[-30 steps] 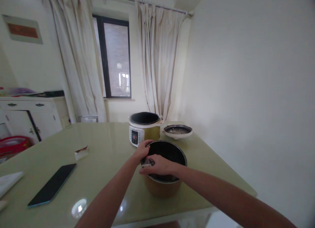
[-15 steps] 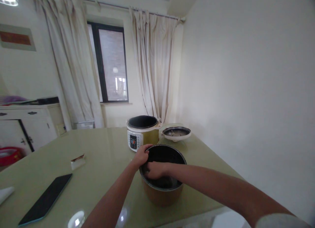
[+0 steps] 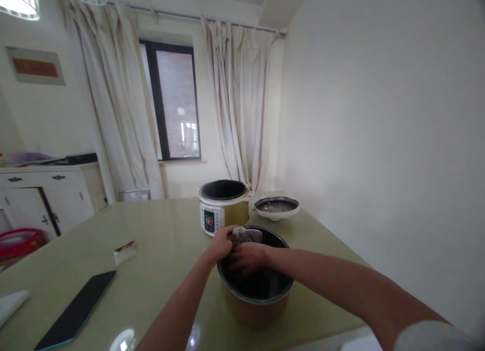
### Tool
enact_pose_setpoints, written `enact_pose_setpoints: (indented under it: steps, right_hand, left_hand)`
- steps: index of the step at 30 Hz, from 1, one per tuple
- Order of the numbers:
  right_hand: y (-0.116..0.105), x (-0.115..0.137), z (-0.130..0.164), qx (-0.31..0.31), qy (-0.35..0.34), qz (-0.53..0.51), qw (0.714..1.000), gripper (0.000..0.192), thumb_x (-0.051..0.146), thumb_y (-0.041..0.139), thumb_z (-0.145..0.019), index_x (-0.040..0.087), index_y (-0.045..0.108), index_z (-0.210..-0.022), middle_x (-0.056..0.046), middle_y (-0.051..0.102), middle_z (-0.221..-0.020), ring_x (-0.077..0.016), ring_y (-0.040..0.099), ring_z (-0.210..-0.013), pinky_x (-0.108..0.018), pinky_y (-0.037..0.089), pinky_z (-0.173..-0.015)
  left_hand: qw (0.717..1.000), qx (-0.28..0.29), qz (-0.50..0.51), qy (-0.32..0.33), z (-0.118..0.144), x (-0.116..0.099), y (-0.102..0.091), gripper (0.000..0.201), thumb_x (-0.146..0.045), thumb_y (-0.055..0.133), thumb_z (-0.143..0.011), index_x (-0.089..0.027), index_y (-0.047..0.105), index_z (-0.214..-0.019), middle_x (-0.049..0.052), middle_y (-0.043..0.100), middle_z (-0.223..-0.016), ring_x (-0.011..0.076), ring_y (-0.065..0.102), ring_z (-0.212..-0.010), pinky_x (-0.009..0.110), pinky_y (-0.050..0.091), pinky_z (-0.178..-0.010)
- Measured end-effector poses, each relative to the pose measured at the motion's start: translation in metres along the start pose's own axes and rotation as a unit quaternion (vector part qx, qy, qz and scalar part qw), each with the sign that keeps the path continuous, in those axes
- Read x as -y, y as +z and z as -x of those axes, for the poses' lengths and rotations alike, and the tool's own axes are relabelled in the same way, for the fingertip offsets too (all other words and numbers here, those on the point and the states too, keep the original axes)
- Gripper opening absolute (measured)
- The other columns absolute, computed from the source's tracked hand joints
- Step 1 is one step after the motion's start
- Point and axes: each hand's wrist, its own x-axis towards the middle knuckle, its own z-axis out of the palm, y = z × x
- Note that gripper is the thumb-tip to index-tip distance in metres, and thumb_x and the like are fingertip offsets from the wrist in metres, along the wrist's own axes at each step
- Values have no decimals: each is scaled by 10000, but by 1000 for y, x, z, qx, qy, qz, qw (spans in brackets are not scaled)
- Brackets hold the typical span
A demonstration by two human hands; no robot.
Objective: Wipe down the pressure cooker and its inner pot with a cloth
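A dark-lined inner pot (image 3: 255, 315) with a brown outside stands at the table's near edge. My left hand (image 3: 220, 244) is closed on the pot's left rim, thumb toward the inside. Inside the pot, my right hand (image 3: 249, 256) is closed on a greyish cloth (image 3: 248, 235), which bunches up at the far left part of the rim, close to my left fingers. My right fingertips are partly lost in the dark of the pot. Behind it sits the open electric cooker body (image 3: 223, 209), white with a control panel, and to its right lies the upturned lid (image 3: 276, 208).
On the pale green table (image 3: 159, 240), a dark flat tablet-like thing (image 3: 78, 308) and a small white packet (image 3: 125, 252) lie to the left. A wall (image 3: 379, 139) borders the table on the right.
My right hand has shifted up and right a little inside the pot, and the cloth now shows above it at the rim. My left hand keeps its hold. The view has tilted slightly.
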Motion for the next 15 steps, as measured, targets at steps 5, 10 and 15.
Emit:
enact_pose_setpoints:
  steps: [5, 10, 15]
  right_hand:
    - [-5, -16, -3, -24, -26, -48, 998, 270, 168, 707, -863, 262, 781, -1104, -96, 695, -1392, -285, 564, -1362, -430, 394, -1169]
    - [1, -7, 30, 38, 239, -133, 961, 144, 234, 851, -619, 219, 777, -741, -140, 780, -1101, -396, 695, -1137, -518, 535, -981]
    - [-12, 23, 39, 204, 327, -369, 846, 260, 441, 856, -627, 215, 731, -653, -34, 729, -735, -271, 739, -755, -399, 599, -762]
  left_hand:
    - [1000, -15, -22, -11, 2, 2, 1, 549, -32, 513, -806, -172, 772, -1269, 95, 767, -1302, 260, 670, -1258, 406, 445, -1189]
    - [998, -34, -32, -44, 4, -1, 2, 547, -24, 515, -825, -156, 760, -1295, 116, 741, -1349, 263, 644, -1306, 409, 411, -1222]
    - [998, -37, -17, -56, 4, -7, 1, 544, -2, 522, -805, -169, 775, -1257, 102, 756, -1321, 253, 650, -1294, 398, 418, -1214]
